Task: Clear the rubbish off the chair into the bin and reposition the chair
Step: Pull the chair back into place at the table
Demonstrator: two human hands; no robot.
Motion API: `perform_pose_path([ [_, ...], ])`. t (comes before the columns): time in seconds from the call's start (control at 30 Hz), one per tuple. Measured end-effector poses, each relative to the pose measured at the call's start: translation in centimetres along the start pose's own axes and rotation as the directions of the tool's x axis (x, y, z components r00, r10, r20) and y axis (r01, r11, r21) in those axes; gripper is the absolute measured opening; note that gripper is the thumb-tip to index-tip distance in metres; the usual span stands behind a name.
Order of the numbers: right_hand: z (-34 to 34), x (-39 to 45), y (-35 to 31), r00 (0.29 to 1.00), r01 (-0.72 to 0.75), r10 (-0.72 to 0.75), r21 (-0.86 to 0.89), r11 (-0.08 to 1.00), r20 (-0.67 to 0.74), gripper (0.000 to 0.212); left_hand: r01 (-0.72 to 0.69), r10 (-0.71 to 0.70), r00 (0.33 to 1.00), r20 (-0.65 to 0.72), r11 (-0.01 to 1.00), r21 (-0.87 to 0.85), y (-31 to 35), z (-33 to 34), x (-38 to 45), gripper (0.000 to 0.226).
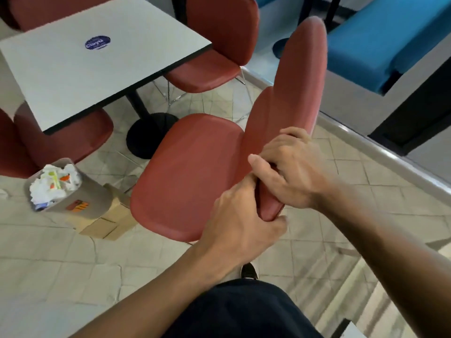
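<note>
A red chair [192, 167] stands in the middle of the view, its seat bare and its backrest rising to the upper right. My left hand [241, 220] grips the near edge of the backrest from below, fingers curled under it. My right hand [290, 167] grips the same edge just above, thumb on the front face. A grey bin [80, 201] sits on the floor at the left, filled with crumpled white paper and wrappers [56, 184].
A white square table [97, 59] on a black pedestal base [148, 135] stands beyond the chair, with more red chairs [214, 50] around it. Flattened cardboard [109, 223] lies by the bin. A blue bench [388, 42] and a raised ledge [380, 147] run along the right.
</note>
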State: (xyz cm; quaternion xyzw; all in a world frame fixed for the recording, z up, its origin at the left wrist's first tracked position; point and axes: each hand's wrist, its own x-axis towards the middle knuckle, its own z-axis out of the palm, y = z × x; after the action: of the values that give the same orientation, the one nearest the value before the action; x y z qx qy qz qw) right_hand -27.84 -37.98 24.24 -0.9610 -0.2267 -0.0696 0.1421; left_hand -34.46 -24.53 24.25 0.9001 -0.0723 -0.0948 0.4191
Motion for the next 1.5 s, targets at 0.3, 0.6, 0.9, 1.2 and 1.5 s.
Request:
perform_pose_path([
  [0.3,0.8,-0.1,-0.2,0.987,0.027,-0.014,0.079,0.996,-0.161,0.054,0.092,-0.091,0.995,0.044,0.995,-0.034,0.0,-0.8,-0.2,0.034],
  [0.6,2.4,-1.0,-3.4,0.969,0.023,-0.008,0.058,0.998,-0.248,0.053,0.079,-0.071,0.984,0.163,0.996,-0.046,-1.5,-3.1,-2.2,0.029],
  [0.9,1.6,-0.6,-0.9,0.967,0.208,-0.177,0.166,0.964,-0.182,0.05,0.168,-0.168,0.986,0.004,0.986,0.017,-0.6,-1.4,-3.2,0.053],
  [1.2,-1.0,5.9,12.1,0.927,0.375,-0.374,0.025,0.927,-0.022,0.06,0.381,-0.18,0.895,-0.409,0.786,0.487,4.0,3.2,-0.8,0.078],
  [1.5,0.4,8.1,14.3,0.88,0.449,-0.446,-0.017,0.893,-0.166,0.062,0.551,-0.118,0.719,-0.685,0.696,0.46,2.9,4.4,0.4,0.07],
])
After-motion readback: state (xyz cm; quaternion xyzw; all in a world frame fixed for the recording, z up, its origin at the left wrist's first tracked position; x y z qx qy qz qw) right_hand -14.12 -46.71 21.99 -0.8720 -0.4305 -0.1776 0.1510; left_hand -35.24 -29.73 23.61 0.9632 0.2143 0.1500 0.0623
